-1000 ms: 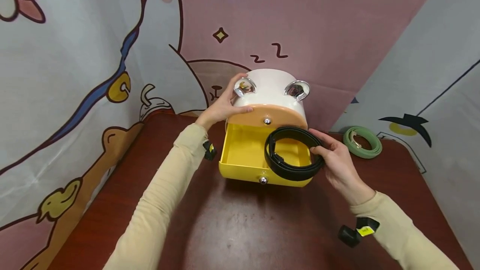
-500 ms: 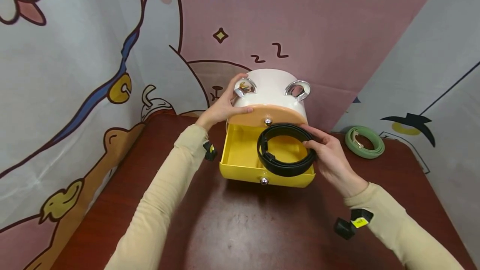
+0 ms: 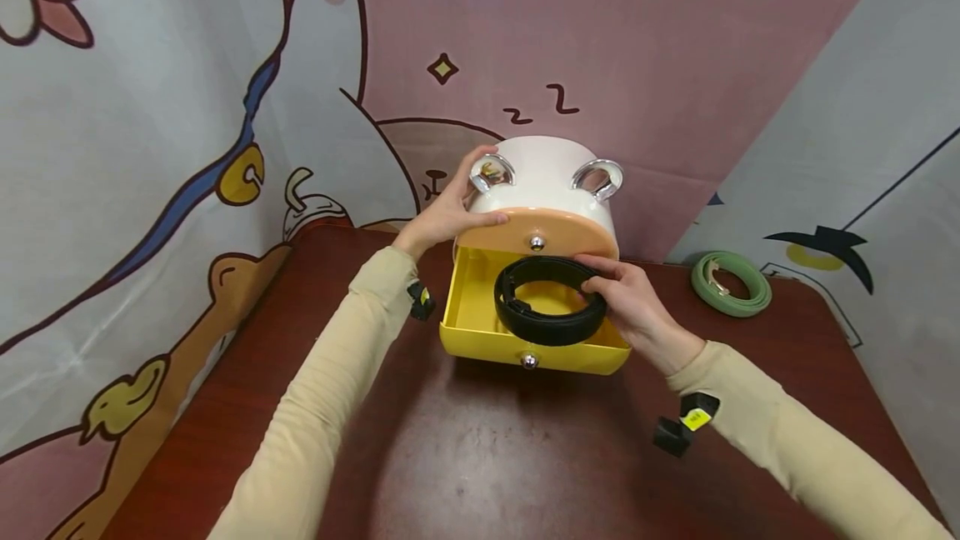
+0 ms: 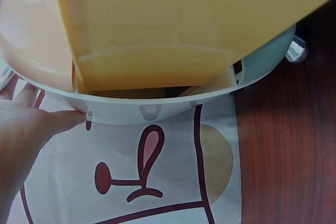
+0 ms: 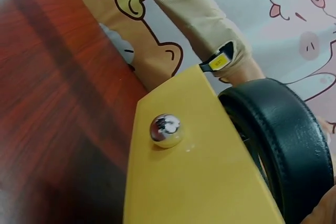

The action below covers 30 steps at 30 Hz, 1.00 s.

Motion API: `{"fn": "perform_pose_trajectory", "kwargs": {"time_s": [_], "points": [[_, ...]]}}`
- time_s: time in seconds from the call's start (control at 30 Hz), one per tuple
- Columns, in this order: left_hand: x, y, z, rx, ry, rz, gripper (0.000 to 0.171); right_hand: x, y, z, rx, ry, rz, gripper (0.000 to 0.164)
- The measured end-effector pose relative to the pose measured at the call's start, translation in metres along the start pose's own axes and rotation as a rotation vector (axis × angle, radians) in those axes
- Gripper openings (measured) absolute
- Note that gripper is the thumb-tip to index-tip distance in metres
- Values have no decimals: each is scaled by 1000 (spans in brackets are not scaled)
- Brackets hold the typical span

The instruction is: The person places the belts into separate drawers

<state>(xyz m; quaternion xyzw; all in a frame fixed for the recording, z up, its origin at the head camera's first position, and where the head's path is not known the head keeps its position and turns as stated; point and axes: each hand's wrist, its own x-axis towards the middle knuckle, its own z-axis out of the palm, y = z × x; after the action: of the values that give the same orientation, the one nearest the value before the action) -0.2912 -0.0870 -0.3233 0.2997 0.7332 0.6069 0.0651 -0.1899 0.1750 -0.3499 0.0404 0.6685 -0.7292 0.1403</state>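
A coiled black belt (image 3: 551, 327) is over the pulled-out yellow drawer (image 3: 468, 307), with part of the coil inside its walls. My right hand (image 3: 630, 302) pinches the coil's right side between thumb and fingers. In the right wrist view the belt (image 5: 286, 129) rises behind the drawer front (image 5: 184, 171). The drawer belongs to a white rounded storage box (image 3: 543, 161) with two chrome ring ears and an orange upper front (image 3: 555, 227). My left hand (image 3: 446, 207) grips the box's left side, thumb across the orange front and fingers behind the left ear.
A coiled green belt (image 3: 731, 284) lies at the table's back right. The box stands near the back of the dark red table (image 3: 465, 457), close to a cartoon-printed cloth (image 3: 630, 48). A round chrome knob (image 3: 529, 361) juts from the drawer front.
My right hand has carried the black belt leftward, from the drawer's right edge to over its middle. My left hand and the box have stayed in place.
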Motion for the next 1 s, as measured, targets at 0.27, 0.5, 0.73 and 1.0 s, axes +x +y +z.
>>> {"fn": "perform_pose_trajectory", "kwargs": {"time_s": [0.27,0.5,0.73,1.0], "points": [[0,-1,2,26,-3,0,93,7,8,4,42,11,30,51],[0,-2,0,29,-2,14,93,10,15,10,60,36,-19,49],[-1,-3,-1,26,-1,8,92,17,24,15,9,63,-45,50],[5,-16,-3,55,12,31,94,18,23,13,-145,-11,-59,53]]}}
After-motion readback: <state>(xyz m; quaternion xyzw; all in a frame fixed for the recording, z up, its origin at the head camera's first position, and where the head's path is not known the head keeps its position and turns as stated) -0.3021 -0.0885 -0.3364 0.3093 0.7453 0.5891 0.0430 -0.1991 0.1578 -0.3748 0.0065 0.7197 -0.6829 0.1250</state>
